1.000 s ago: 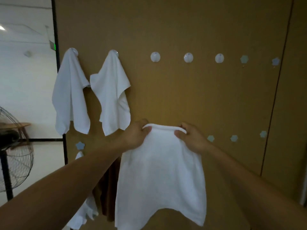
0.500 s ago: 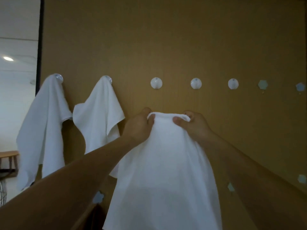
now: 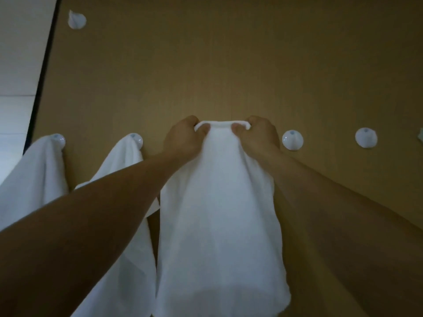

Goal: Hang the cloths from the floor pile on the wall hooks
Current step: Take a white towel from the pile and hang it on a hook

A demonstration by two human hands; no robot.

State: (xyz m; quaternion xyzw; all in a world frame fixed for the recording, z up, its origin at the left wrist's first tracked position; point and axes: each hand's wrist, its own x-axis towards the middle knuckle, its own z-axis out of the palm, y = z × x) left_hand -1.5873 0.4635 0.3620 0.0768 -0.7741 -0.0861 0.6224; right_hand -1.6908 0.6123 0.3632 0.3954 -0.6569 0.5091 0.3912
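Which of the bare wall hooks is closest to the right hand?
The round white hook just right of the right hand; the next hook sits farther right, another hook high at left.

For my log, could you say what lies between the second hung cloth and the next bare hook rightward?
In the head view, the left hand and right hand grip a white cloth there.

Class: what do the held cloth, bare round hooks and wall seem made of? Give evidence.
Cloth: soft white fabric, perhaps towelling; it drapes in folds. Hooks: glossy white, probably plastic; highlights show. Wall: matt brown, faint grain, perhaps wood laminate.
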